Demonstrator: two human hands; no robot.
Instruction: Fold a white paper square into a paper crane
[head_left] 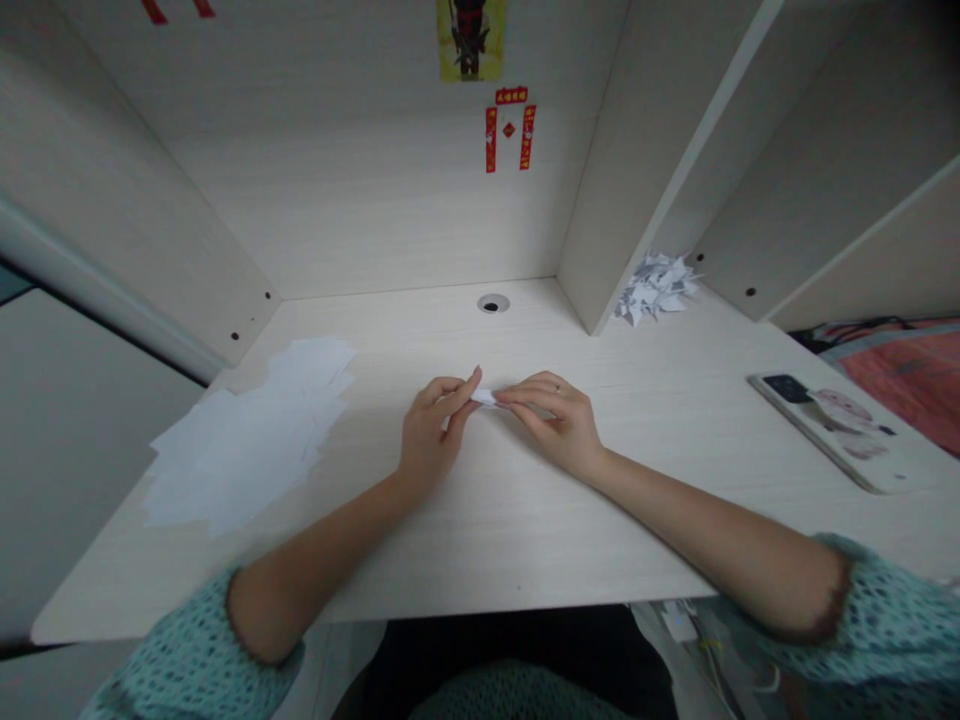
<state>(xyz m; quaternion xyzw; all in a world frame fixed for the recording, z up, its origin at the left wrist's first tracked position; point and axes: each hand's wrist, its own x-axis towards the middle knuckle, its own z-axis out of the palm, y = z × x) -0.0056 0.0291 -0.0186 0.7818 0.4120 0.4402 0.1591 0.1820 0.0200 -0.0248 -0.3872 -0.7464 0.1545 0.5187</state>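
Between my two hands, just above or on the middle of the desk, is a small piece of folded white paper (484, 397). My left hand (437, 425) pinches its left end between thumb and fingers. At its right end, my right hand (556, 415), with a ring on one finger, grips the paper the same way. Fingers cover both ends, so its full shape is hidden. To the left on the desk lies a spread pile of flat white paper sheets (255, 435). A heap of small folded white paper pieces (656, 287) sits at the back right, by the upright divider.
A phone (840, 430) in a patterned case lies on the right of the pale desk (450, 540). The divider panel (637, 160) rises behind my right hand. A round cable hole (493, 303) is near the back wall. Reddish cloth (907, 380) lies at far right.
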